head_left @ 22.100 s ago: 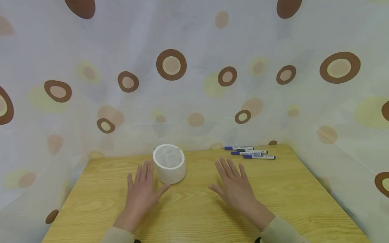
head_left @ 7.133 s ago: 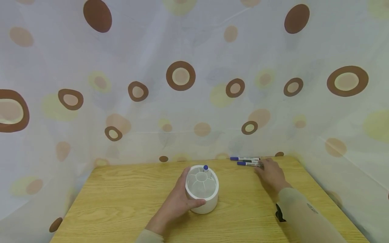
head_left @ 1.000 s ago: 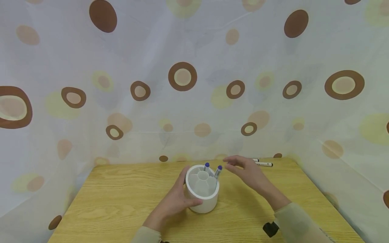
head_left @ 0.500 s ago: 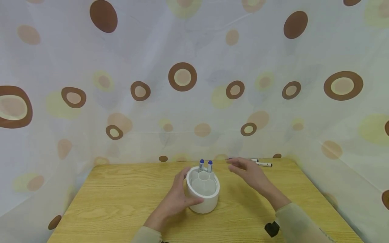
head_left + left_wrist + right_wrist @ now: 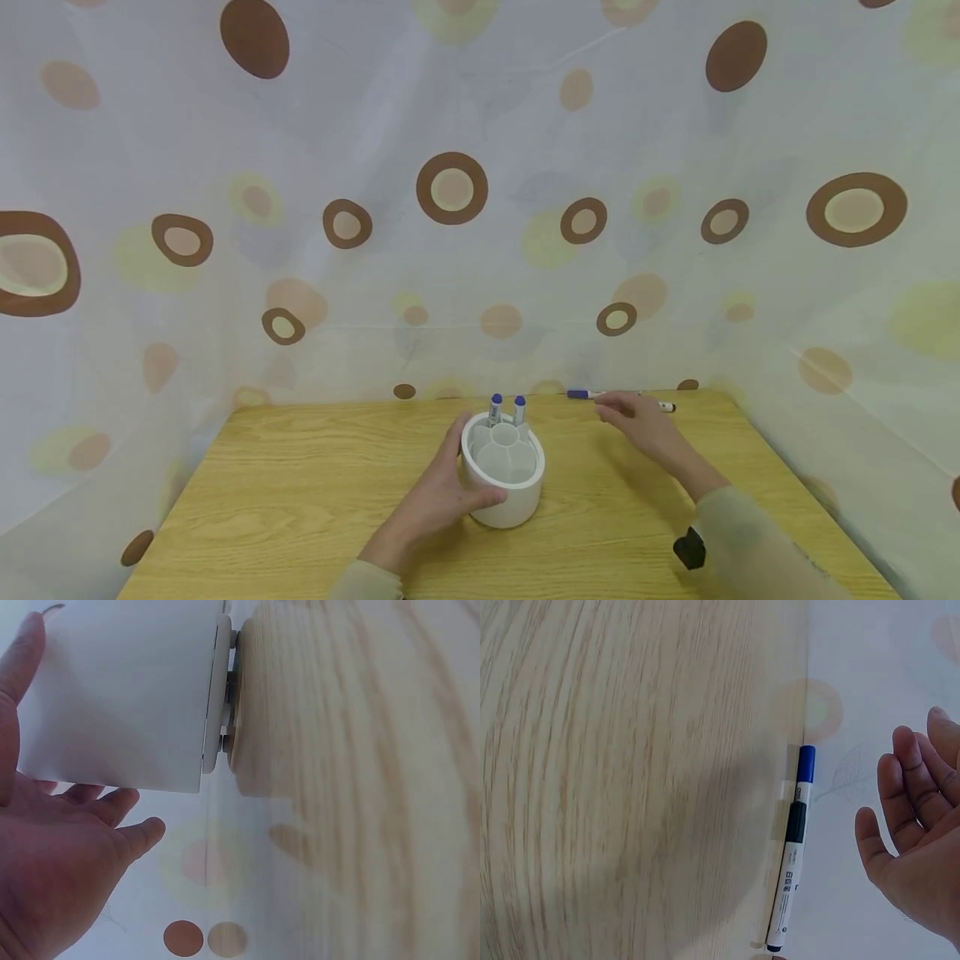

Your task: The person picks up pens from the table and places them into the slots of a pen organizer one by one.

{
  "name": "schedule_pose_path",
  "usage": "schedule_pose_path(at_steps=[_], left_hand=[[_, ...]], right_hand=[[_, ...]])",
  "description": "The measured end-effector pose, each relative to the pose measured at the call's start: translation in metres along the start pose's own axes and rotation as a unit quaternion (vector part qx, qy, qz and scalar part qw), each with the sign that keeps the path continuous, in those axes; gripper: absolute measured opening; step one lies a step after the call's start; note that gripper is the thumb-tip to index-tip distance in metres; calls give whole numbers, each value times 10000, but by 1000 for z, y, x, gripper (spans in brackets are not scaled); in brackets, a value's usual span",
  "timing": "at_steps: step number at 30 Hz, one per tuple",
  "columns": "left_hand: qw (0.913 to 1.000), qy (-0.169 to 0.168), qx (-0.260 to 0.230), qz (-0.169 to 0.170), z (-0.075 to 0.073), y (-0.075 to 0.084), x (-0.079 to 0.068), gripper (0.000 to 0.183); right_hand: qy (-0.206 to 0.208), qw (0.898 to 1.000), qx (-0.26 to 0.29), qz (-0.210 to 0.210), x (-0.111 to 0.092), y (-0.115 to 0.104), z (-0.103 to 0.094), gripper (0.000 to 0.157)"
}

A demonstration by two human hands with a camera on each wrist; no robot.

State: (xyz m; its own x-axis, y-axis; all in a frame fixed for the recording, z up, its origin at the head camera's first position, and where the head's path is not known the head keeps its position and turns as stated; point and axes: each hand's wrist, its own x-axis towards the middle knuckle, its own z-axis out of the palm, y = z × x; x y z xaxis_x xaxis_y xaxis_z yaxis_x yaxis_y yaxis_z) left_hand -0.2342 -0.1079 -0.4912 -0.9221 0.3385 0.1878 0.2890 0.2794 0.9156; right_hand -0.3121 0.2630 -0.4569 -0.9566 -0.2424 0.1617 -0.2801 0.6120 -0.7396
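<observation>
right hand (image 5: pixel 642 423) shifted rightward, near lettered marker (image 5: pixel 785 889).

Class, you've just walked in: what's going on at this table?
A person's left hand grips a round white divided holder; two blue-topped markers stand in it. The right hand holds nothing; it hovers near a blue-capped marker and a dark-capped marker lying at the back of the table.

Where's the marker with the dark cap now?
In the head view, the dark-capped marker lies at the back of the table, right of centre, beside a blue-capped marker, partly hidden by the right hand.
</observation>
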Motion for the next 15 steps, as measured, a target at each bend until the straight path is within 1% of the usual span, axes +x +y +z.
schedule_pose_path(at_steps=[6,11,15], left_hand=[[10000,29,-3,-36,0,-1,0,129],[9999,89,19,-85,1,0,0,129],[9999,122,78,-93,1,1,0,128]], right_hand=[[71,9989,-414,210,4,20,-9,45],[264,9959,-794,332,8,38,-17,45],[354,9940,-945,412,7,50,-25,45]])
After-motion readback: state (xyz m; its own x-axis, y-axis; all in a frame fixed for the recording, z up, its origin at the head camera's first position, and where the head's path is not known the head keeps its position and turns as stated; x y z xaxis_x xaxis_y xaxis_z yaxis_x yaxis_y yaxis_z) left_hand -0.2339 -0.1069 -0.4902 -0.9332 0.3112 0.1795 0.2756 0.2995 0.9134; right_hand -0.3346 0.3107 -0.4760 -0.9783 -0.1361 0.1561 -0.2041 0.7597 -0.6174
